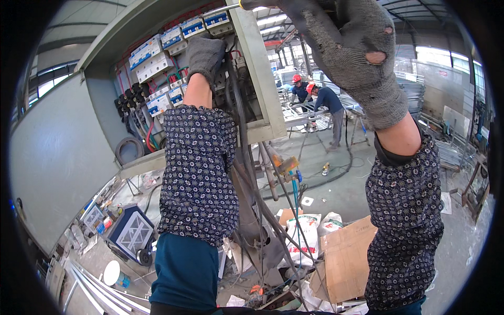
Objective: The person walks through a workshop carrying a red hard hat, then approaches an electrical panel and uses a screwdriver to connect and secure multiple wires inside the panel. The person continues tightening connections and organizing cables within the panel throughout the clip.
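Note:
An electrical cabinet (271, 98) with its door (67, 145) swung out to the left stands before me. My left hand (205, 57), in a grey knit glove, is inside it, just below the upper row of circuit breakers (193, 26) and beside thick black cables (236, 90); its fingers are hidden behind its back. My right hand (346, 51), in a worn grey glove with holes, is raised right of the cabinet. It holds a screwdriver (224, 8) by the handle, the shaft pointing left across the top breakers. Lower breakers (158, 103) and a coiled cable (130, 151) are also inside.
Two people in red helmets (328, 102) work at metal frames beyond the cabinet. Cables hang below it to a littered floor with white sacks (303, 236) and a cardboard box (348, 260). A wheeled blue machine (132, 232), a bucket (112, 273) and metal strips (94, 293) lie lower left.

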A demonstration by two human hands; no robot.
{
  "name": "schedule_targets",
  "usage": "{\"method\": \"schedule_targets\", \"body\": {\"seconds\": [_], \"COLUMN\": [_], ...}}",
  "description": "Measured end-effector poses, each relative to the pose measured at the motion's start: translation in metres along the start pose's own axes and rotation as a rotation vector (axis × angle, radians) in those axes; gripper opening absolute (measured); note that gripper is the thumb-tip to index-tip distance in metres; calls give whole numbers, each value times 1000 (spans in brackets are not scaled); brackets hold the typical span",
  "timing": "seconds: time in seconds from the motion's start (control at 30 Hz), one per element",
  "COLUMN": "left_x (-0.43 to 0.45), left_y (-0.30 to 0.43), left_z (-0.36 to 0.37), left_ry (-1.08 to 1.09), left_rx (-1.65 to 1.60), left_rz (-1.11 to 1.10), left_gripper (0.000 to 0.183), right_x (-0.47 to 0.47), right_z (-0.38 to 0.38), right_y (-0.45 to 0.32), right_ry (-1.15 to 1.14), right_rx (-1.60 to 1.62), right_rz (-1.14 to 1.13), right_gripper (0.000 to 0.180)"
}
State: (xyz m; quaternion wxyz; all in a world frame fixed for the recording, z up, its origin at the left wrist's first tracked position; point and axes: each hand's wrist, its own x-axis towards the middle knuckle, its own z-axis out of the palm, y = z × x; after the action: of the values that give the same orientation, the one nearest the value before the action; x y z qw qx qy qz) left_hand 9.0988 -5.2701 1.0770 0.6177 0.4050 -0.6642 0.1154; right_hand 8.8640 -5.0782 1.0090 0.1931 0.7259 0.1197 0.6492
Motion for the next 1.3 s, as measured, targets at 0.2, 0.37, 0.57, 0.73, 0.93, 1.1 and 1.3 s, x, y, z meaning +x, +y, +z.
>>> {"method": "schedule_targets", "body": {"seconds": [0.2, 0.37, 0.57, 0.73, 0.93, 1.1, 1.3], "left_x": [-9, -11, -13, -14, -13, -10, -12], "left_y": [15, 21, 23, 25, 25, 20, 23], "left_z": [2, 15, 23, 21, 21, 24, 24], "left_ry": [120, 210, 219, 225, 249, 277, 266], "left_rx": [218, 157, 82, 84, 105, 45, 23], "left_rz": [24, -6, -68, -76, -98, -90, -114], "left_gripper": [33, 34, 31, 31, 32, 32, 33], "right_x": [0, 1, 6, 17, 39, 55, 61], "right_z": [10, 1, 11, 8, 26, 42, 51], "right_y": [8, -3, -7, -10, 6, 32, 56], "right_ry": [-11, 4, -22, -130, -233, -405, -383], "right_rx": [-54, -53, -495, -687, -744, -844, -780], "right_rz": [-187, 25, -41, -98, -58, -73, -153], "right_gripper": [28, 31, 28, 34, 30, 22, 21]}}
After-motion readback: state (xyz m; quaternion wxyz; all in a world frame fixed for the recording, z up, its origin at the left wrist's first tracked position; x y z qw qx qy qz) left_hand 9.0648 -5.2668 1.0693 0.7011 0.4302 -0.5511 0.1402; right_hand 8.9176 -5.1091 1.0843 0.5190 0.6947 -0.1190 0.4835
